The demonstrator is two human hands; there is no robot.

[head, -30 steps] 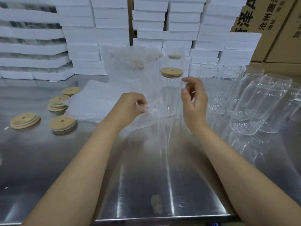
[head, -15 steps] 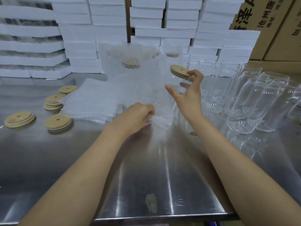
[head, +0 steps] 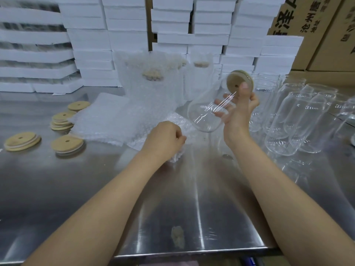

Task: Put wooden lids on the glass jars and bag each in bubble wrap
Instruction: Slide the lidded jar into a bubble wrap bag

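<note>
Four piles of wooden lids (head: 67, 144) are lying at left. The right hand (head: 238, 117) is gripping one tilted, lidded jar (head: 203, 116) right of centre; the left hand (head: 163, 140) is pinching bubble wrap (head: 179, 120) at centre.

Only readable stuff is on the cardboard box (head: 317, 25) top right: a big 泽 plus part of a capital A, smaller 沧州 and 地址 below it, rest cropped, and the faint print on the jars (head: 299, 116) is too blurry.
</note>
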